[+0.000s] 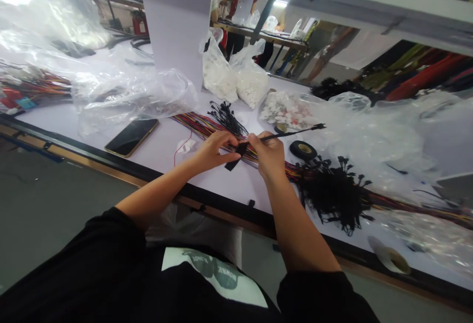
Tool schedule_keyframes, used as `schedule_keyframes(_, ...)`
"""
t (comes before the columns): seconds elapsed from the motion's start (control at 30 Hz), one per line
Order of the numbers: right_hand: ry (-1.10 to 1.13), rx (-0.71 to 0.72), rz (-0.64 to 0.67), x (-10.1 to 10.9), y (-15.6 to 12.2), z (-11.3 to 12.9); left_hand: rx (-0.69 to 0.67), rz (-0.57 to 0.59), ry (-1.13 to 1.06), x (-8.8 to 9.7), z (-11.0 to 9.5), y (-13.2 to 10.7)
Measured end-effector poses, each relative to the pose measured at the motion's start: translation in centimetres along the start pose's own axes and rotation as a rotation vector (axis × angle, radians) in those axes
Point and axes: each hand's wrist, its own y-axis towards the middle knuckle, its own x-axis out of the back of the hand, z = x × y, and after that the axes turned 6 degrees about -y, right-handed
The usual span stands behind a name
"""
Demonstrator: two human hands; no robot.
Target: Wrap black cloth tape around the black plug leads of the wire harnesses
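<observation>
My left hand (212, 151) is closed in a pinch, thumb and forefinger at a short strip of black tape (232, 164) whose free end hangs down. Close beside it, my right hand (270, 155) grips a thin black cable (291, 133) with a small connector on its far end, pointing right. Both hands meet over a long bundle of red, yellow and black wires (197, 125) lying across the table. The exact spot where tape and cable meet is partly covered by my fingers. Just behind them lies a cluster of black connector leads (227, 116).
A roll of black tape (303, 150) lies right of my hands, near a large heap of black connectors (332, 190). A phone (132, 137) rests at left. Bags of white parts (219, 74) stand behind, and clear plastic bags (133, 96) spread on both sides. Another roll (397, 260) sits at the front edge.
</observation>
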Motion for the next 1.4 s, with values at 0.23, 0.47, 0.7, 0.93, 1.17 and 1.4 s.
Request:
schedule_keyframes(0.23,-0.021,0.04,0.057,-1.0,-0.7,-0.4,0.201,-0.07,0.116,-0.6,-0.4,-0.1)
schedule_keyframes(0.47,0.028,-0.028,-0.016,-2.4,-1.5,-1.1,0.147,-0.077,0.346,-1.1,0.0,-0.1)
schedule_keyframes(0.7,0.159,-0.114,-0.081,-3.2,-2.1,-0.8,0.081,-0.095,0.418,-1.2,0.6,-0.4)
schedule_keyframes(0.93,-0.029,-0.086,0.227,-1.2,-1.3,0.6,0.12,-0.179,0.26,-0.6,0.2,-0.2)
schedule_keyframes(1.17,-0.343,0.094,0.466,-0.6,-1.0,0.7,0.352,-0.253,-0.288,-0.3,0.1,0.5)
schedule_keyframes(1.4,-0.653,0.157,0.422,-1.1,-1.2,0.7,0.311,-0.201,-0.057,0.3,0.0,0.4)
